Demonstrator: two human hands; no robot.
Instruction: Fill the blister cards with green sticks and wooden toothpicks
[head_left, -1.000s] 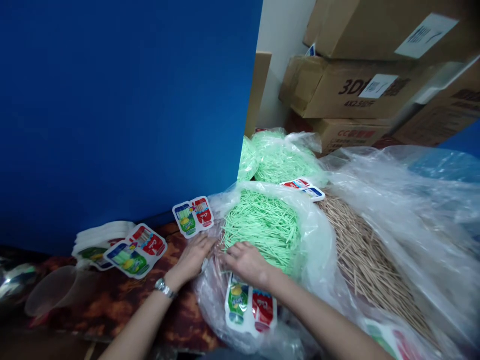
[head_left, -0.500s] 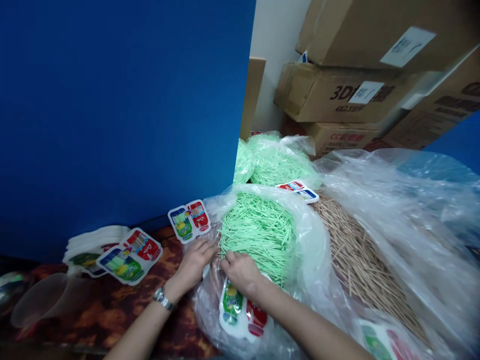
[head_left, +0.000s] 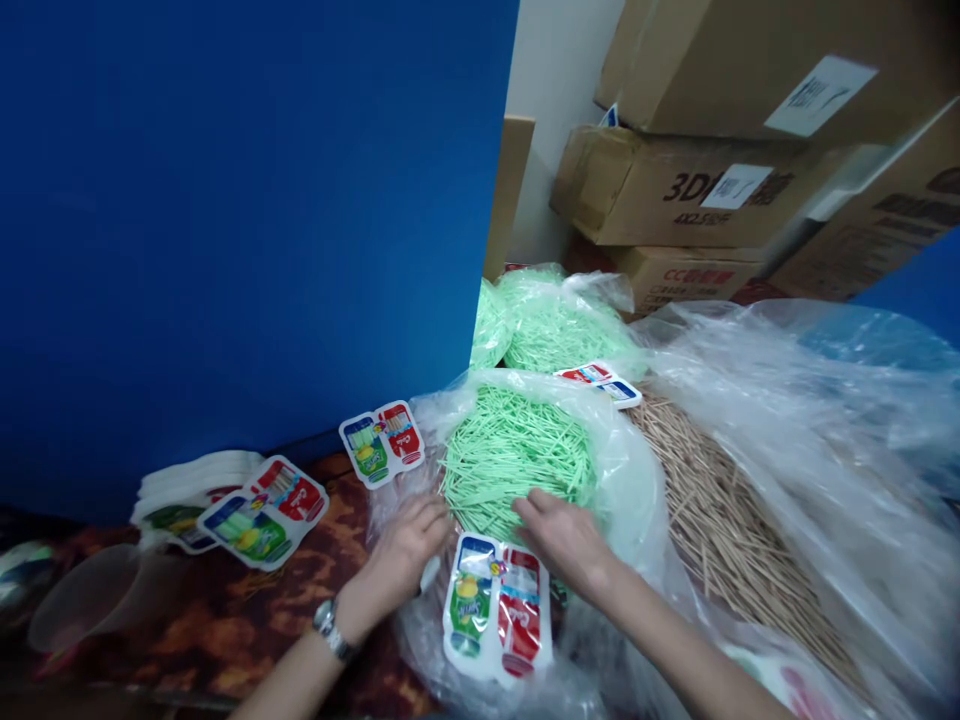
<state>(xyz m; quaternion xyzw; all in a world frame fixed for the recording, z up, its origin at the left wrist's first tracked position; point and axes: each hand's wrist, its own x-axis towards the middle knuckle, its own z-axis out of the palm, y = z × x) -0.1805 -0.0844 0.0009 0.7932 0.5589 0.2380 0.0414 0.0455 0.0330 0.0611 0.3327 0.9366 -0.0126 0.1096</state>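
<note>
An opened clear plastic bag (head_left: 637,500) holds a heap of thin pale-green sticks (head_left: 517,450). My left hand (head_left: 412,545), with a metal watch on its wrist, is at the heap's left edge with fingers curled together. A small whitish bit shows beside its palm; what the fingers hold is hidden. On the heap's lower right, my right hand (head_left: 566,540) touches the green sticks with its fingers reaching out, slightly apart. Between the hands, a printed twin-can package (head_left: 499,605), half green with lemons and half red, lies on the bag's front.
More such packages (head_left: 382,443) lie left of the bag, some beside a white stack (head_left: 191,480). Brown sticks (head_left: 727,510) fill a plastic bag at right. Behind are bagged green sticks (head_left: 559,325) and cardboard boxes (head_left: 690,190). A blue panel (head_left: 240,220) stands at left.
My right hand has moved right, away from my left hand and onto the green sticks, uncovering the front package. My left hand has shifted slightly right and down.
</note>
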